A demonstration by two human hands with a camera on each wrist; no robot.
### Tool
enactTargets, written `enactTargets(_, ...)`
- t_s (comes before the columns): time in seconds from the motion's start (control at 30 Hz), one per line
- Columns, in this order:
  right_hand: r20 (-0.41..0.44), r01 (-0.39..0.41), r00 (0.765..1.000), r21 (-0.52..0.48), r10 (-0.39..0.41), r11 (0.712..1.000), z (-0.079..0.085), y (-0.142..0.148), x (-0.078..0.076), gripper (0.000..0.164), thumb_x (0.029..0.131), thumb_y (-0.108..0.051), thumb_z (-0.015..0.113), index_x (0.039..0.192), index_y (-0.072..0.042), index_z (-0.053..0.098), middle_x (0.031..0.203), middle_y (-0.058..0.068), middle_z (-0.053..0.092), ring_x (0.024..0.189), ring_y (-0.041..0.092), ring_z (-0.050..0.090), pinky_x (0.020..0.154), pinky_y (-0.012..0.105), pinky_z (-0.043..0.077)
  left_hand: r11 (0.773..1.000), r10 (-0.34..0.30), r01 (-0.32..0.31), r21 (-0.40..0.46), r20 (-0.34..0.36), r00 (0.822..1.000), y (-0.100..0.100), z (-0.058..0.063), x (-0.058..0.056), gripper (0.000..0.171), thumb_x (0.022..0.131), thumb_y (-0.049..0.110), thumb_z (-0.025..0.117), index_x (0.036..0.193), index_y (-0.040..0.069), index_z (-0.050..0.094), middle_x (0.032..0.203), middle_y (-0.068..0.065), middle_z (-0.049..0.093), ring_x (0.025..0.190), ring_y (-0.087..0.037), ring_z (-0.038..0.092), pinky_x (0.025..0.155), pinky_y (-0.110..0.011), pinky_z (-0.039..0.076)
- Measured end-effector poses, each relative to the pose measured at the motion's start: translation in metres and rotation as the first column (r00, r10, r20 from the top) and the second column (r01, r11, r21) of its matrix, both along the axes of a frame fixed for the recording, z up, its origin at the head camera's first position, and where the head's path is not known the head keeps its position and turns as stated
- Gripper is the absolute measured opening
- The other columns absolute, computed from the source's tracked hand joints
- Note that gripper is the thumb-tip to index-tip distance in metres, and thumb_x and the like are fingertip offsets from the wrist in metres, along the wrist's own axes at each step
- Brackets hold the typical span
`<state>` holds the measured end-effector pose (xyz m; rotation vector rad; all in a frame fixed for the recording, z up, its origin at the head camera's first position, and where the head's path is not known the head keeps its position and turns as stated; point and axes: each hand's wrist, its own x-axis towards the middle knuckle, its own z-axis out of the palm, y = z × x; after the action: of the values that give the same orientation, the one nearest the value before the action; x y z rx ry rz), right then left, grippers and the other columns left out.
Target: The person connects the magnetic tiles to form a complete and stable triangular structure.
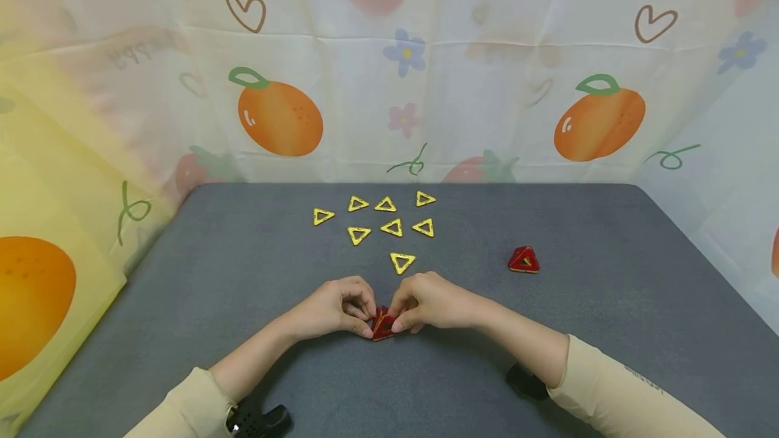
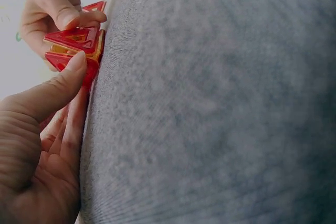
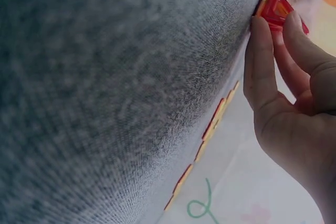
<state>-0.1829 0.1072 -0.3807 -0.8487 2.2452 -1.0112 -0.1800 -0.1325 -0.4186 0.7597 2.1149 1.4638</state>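
Close to the front middle of the table, both hands hold red triangle tiles (image 1: 381, 326) with yellow edges, which lean together into a small peaked shape. My left hand (image 1: 335, 306) pinches the left tile between thumb and fingers; in the left wrist view the thumb presses on a lower red tile (image 2: 90, 72). Opposite it, my right hand (image 1: 435, 301) pinches the other side, its thumb and fingers around a red tile (image 3: 278, 10) in the right wrist view. Fingers hide part of the shape. Just beyond the hands lies a flat yellow triangle tile (image 1: 402, 255).
Several more yellow triangle tiles (image 1: 359, 229) lie flat and scattered towards the back. To the right stands a red pyramid (image 1: 517, 259) of triangle tiles. A printed curtain (image 1: 462, 107) hangs behind the grey table (image 1: 608, 330).
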Motion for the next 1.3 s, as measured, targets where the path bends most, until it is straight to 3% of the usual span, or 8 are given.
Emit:
enactTargets(0.37, 0.035, 0.018, 0.999, -0.012, -0.017, 1.0, -0.004, 0.0, -0.001, 0.007, 0.085, -0.013, 0.076, 0.09, -0.008, 0.074, 0.079, 0.005, 0.075, 0.067, 0.008, 0.068, 0.062, 0.023, 0.059, 1.0, -0.003, 0.002, -0.003, -0.066, 0.998, 0.003, 0.0, 0.004, 0.018, 0.08, 0.019, 0.082, 0.087, 0.005, 0.074, 0.101, -0.012, 0.064, 0.081, -0.003, 0.067, 0.076, -0.02, 0.057)
enactTargets(0.8, 0.059, 0.035, 0.998, -0.009, -0.034, 0.999, -0.002, 0.0, 0.0, 0.007, 0.085, -0.013, 0.077, 0.089, -0.009, 0.074, 0.08, 0.005, 0.075, 0.068, 0.01, 0.069, 0.063, 0.025, 0.059, 1.0, 0.004, -0.007, -0.029, -0.116, 0.993, 0.004, 0.001, 0.005, 0.015, 0.079, 0.02, 0.082, 0.084, 0.008, 0.074, 0.099, -0.011, 0.066, 0.08, -0.001, 0.065, 0.075, -0.021, 0.057)
enactTargets(1.13, -0.028, 0.035, 0.999, 0.016, -0.034, 0.999, 0.002, 0.006, -0.007, 0.008, 0.082, -0.018, 0.081, 0.086, -0.015, 0.075, 0.078, -0.001, 0.075, 0.066, 0.002, 0.065, 0.06, 0.02, 0.053, 0.999, -0.002, -0.003, -0.044, -0.125, 0.992, 0.009, 0.004, 0.004, 0.014, 0.084, 0.02, 0.079, 0.09, 0.008, 0.074, 0.094, -0.011, 0.067, 0.08, 0.0, 0.065, 0.074, -0.019, 0.056)
enactTargets(1.3, -0.083, 0.06, 0.995, 0.011, -0.059, 0.998, 0.01, 0.014, -0.013, 0.01, 0.082, -0.018, 0.081, 0.088, -0.015, 0.075, 0.081, -0.002, 0.075, 0.069, 0.002, 0.066, 0.063, 0.021, 0.053, 0.996, 0.06, -0.071, -0.058, -0.173, 0.983, 0.02, 0.009, 0.003, 0.013, 0.085, 0.016, 0.078, 0.093, 0.008, 0.072, 0.096, -0.011, 0.068, 0.08, 0.0, 0.065, 0.072, -0.019, 0.055)
